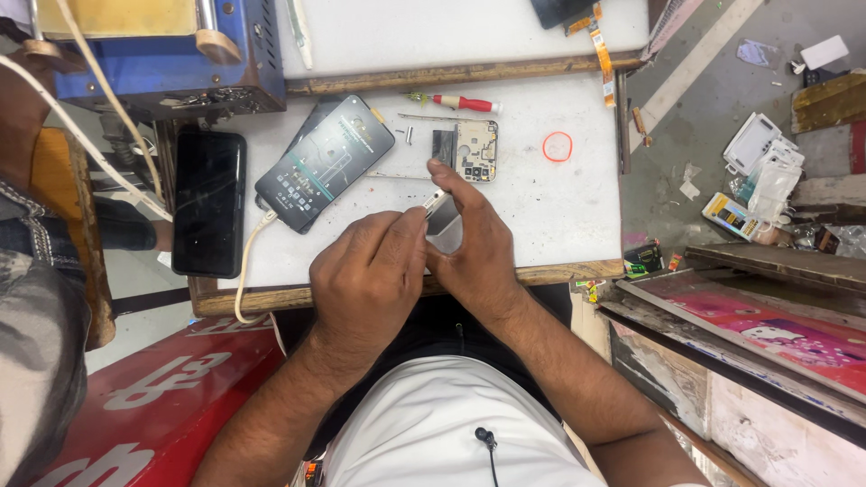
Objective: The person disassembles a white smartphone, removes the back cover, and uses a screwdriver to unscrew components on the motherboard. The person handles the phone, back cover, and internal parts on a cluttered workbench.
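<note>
On the white work board, near its front edge, the left hand pinched thin metal tweezers, tip angled up-right, long axis diagonal. The right hand pressed down on a small grey part, mostly hidden. Just beyond sat an opened phone board, a red screwdriver, a lit phone and an orange ring.

White tabletop w/ worn wooden edge. On it: lit phone at an angle, cable plugged in, lying over a 2nd dark phone; black phone at far left, partly off the edge; red-handled screwdriver near the back; bare circuit board just below it; red rubber band to the right, apart.
</note>
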A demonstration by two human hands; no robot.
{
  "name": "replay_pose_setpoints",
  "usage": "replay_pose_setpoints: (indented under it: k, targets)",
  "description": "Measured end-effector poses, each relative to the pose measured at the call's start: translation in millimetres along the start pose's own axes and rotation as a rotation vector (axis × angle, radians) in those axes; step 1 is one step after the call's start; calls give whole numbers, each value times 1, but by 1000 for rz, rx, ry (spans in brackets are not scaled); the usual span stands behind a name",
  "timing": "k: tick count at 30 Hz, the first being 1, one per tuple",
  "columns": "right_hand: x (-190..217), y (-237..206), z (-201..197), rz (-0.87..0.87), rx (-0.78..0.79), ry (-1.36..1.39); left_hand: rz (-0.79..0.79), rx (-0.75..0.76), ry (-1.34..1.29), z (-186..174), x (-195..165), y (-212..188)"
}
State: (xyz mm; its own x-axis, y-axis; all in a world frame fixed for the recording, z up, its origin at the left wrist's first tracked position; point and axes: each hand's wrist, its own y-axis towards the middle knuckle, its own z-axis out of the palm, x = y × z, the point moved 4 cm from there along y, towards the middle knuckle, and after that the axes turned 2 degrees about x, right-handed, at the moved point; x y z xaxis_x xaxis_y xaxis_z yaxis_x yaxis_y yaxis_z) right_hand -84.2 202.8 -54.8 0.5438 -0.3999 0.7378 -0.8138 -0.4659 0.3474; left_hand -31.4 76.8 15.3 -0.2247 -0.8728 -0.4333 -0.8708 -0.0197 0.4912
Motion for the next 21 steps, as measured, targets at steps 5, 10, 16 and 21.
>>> replay_pose_setpoints:
  k: [5,10,16,21]
  targets:
    - [11,8,-10,-56,50,-26,-95,4,-5,-1,4,-2]
    - [7,16,-12,-132,365,-157,-422,136,-161,17,36,-19]
    - [-14,18,5,-207,590,-66,-899,485,-640,59,97,-56]
    - [-18,7,-11,-157,527,-132,-994,558,-742,64,106,-62]
